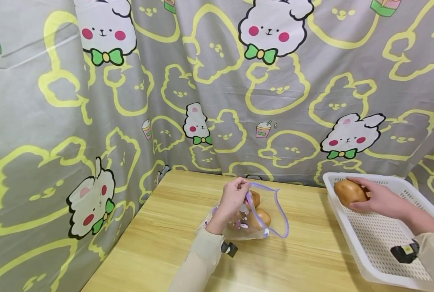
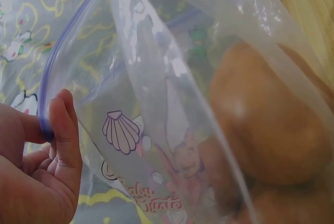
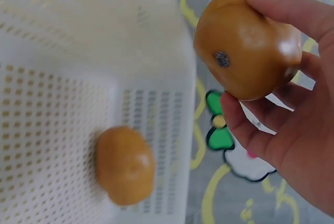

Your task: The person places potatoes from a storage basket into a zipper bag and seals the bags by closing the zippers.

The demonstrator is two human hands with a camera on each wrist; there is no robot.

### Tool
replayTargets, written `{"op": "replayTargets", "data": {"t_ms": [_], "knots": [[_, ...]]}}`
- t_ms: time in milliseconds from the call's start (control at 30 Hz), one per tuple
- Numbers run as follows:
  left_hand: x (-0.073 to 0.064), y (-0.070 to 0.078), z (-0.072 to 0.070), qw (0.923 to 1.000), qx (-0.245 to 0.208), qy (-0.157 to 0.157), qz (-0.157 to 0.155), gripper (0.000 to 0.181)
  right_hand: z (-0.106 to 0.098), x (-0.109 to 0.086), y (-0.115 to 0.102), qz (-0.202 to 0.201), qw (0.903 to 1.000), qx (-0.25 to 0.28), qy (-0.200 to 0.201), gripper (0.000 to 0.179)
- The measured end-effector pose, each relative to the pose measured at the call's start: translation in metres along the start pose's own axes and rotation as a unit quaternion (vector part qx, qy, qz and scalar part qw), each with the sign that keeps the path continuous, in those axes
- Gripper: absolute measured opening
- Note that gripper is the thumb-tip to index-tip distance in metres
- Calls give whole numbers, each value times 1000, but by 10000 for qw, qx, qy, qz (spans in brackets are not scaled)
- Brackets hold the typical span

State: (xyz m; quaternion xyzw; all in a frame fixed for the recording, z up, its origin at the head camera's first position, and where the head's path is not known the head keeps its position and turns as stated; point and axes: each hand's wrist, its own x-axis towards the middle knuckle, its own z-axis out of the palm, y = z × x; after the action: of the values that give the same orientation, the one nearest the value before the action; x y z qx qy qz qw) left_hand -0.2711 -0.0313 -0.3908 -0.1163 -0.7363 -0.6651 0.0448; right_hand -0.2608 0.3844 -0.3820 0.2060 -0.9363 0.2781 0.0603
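Note:
My left hand (image 1: 235,196) pinches the purple-edged rim of a clear zip bag (image 2: 156,104), printed with a shell and cartoon figures. The bag lies on the table with its mouth spread toward the right. Inside it are glossy brown buns (image 1: 263,218), blurred through the plastic in the left wrist view. With thumb and fingers, my right hand (image 1: 383,198) grips another brown bun (image 3: 248,46) that bears a dark speckled patch. It is held over the left end of a white plastic basket (image 1: 352,239). Another bun (image 3: 125,165) sits in the basket, mostly hidden in the head view.
The wooden table (image 1: 301,267) runs back to a grey curtain (image 1: 231,93) with cartoon rabbits, which also hangs along the left side. The basket has raised, perforated walls and stands at the table's right. A purple slider (image 1: 266,232) sits on the bag's near rim.

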Motion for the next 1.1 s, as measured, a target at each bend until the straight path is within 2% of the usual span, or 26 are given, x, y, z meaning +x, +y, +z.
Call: {"op": "replayTargets", "data": {"t_ms": [300, 567, 767, 1100], "knots": [[-1, -1, 1, 9998, -200, 0, -57, 13, 8, 10, -42, -441, 9989, 164, 39, 80], [-1, -1, 1, 9998, -198, -83, -18, 14, 14, 14, -68, -526, 9984, 193, -81, 79], [-1, -1, 2, 9999, -158, -15, -54, 12, 21, 18, -83, -848, 9964, -78, -48, 75], [-2, 0, 2, 10000, -62, -8, 41, 12, 34, 25, -109, -1599, 9853, -583, 165, 76]]}}
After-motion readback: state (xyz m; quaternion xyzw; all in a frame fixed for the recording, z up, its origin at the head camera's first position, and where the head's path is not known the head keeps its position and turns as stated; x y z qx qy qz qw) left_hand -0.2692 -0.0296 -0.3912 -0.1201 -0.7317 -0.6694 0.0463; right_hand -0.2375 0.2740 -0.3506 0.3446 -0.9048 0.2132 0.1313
